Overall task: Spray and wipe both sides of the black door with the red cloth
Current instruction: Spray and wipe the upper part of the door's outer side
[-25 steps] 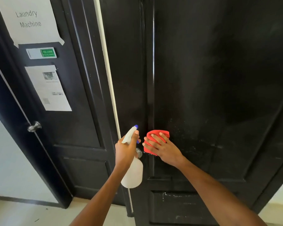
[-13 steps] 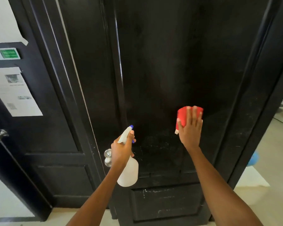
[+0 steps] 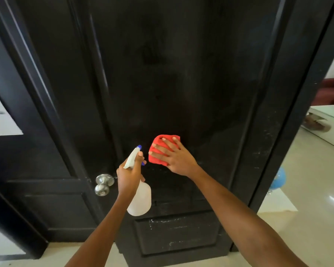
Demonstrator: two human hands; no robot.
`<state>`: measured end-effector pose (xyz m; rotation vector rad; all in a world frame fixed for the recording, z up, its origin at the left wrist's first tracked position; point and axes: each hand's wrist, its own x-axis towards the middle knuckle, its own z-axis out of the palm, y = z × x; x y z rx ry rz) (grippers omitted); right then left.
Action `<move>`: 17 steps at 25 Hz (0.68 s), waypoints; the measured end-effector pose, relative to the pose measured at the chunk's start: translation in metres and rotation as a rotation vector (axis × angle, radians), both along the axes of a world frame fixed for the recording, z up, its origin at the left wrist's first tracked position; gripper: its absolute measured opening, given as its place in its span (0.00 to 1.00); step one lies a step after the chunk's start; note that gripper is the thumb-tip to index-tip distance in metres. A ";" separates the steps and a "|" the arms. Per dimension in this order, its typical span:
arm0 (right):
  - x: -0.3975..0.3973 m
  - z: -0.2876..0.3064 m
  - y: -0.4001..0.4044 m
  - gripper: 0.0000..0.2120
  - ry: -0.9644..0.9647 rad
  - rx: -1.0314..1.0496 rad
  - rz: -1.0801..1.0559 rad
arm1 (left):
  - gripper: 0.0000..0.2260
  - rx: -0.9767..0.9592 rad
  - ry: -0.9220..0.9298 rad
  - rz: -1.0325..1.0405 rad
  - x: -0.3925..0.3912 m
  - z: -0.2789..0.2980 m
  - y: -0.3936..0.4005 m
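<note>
The black door (image 3: 181,83) fills the middle of the view, its panelled face turned towards me. My right hand (image 3: 174,158) lies flat with spread fingers on the red cloth (image 3: 158,140) and presses it against the door's middle panel. My left hand (image 3: 128,176) grips a white spray bottle (image 3: 141,199) by the neck, a finger on the trigger; its blue-tipped nozzle (image 3: 139,147) points at the door just left of the cloth. A silver door knob (image 3: 102,185) sticks out left of that hand. White specks mark the lower panel (image 3: 174,234).
A second black door (image 3: 37,151) with a paper notice (image 3: 0,116) stands to the left. On the right, a doorway opens onto a pale tiled floor (image 3: 307,189) with a blue globe-like object (image 3: 279,178) and a white sheet (image 3: 276,203) near the frame.
My right hand slid the red cloth from the right side of the panel down and left, close to the spray nozzle. The view shifted right, so the knob now shows fully.
</note>
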<state>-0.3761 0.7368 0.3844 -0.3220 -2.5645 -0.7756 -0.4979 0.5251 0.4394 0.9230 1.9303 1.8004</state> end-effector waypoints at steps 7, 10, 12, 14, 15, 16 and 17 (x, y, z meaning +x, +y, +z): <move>0.155 -0.020 0.079 0.39 0.570 -0.260 -0.365 | 0.18 0.030 0.022 -0.123 0.081 0.000 0.072; 0.182 -0.023 0.092 0.37 0.765 -0.452 -0.494 | 0.18 0.064 0.011 -0.182 0.114 0.003 0.099; 0.177 -0.021 0.091 0.37 0.840 -0.529 -0.498 | 0.18 0.073 0.012 -0.205 0.131 0.006 0.112; 0.169 -0.010 0.088 0.36 0.901 -0.536 -0.455 | 0.18 0.081 0.016 -0.215 0.141 0.009 0.121; 0.169 0.003 0.090 0.35 0.903 -0.515 -0.424 | 0.19 0.081 0.028 -0.216 0.143 0.010 0.125; 0.170 0.020 0.096 0.35 0.891 -0.480 -0.390 | 0.19 0.078 0.042 -0.215 0.147 0.013 0.130; 0.173 0.042 0.103 0.35 0.887 -0.432 -0.360 | 0.20 0.074 0.051 -0.214 0.150 0.016 0.134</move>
